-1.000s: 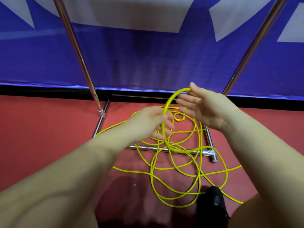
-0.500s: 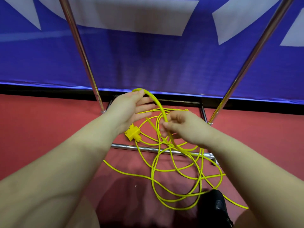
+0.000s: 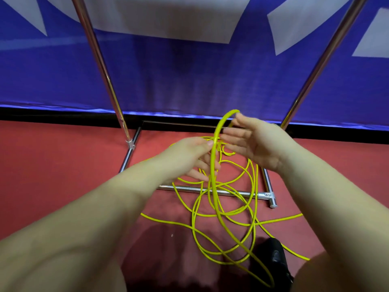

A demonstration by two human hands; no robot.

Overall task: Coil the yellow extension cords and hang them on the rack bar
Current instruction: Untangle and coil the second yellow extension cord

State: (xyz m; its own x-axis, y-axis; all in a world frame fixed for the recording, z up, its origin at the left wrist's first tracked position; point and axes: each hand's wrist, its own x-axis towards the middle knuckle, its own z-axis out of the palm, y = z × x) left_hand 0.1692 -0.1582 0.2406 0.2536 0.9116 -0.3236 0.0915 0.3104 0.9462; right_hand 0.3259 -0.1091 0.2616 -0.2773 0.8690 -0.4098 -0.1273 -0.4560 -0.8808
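A yellow extension cord (image 3: 251,186) lies in loose tangled loops on the red floor, across the rack's base bar (image 3: 231,193). One strand rises from the pile in a tall arc. My left hand (image 3: 189,159) holds that strand between thumb and fingers at mid height. Up and to the right, my right hand (image 3: 254,144) has straight fingers pointing left, and the top of the arc runs against its fingertips. The cord's plug is hidden. The rack's top bar is out of view.
Two chrome rack uprights (image 3: 101,66) (image 3: 322,60) slant up on either side of my hands. A blue and white banner (image 3: 189,76) closes off the back. A black shoe (image 3: 275,256) stands on the floor by the nearest cord loops.
My right hand let go of the cord low by the left hand, rose to the right and opened against the arc. My left hand shifted right and down; the yellow plug is no longer visible.
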